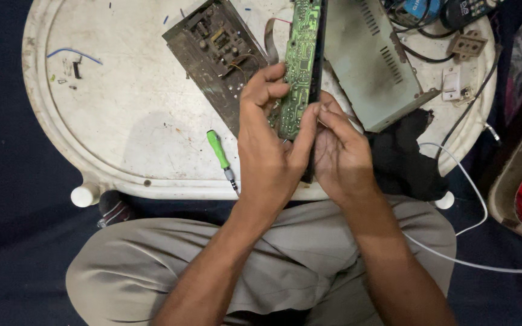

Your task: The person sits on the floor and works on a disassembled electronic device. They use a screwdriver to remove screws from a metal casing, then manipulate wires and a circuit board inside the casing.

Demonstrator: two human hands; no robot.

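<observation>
A long narrow green circuit board (301,54) fixed to a black front panel stands on edge above the white table (122,121). My left hand (268,145) grips its lower end from the left, fingers curled over the board. From the right, my right hand (341,151) pinches the same lower end, thumb and fingertips at the panel's edge. A dark, dirty circuit board (215,51) lies flat just left of it, joined by a ribbon cable and thin wires.
A green-handled screwdriver (221,156) lies near the table's front edge. A grey metal casing (373,66) sits to the right, with a black cloth (403,157) below it. Loose cables, a white cable (466,181), switch parts and small screws lie around.
</observation>
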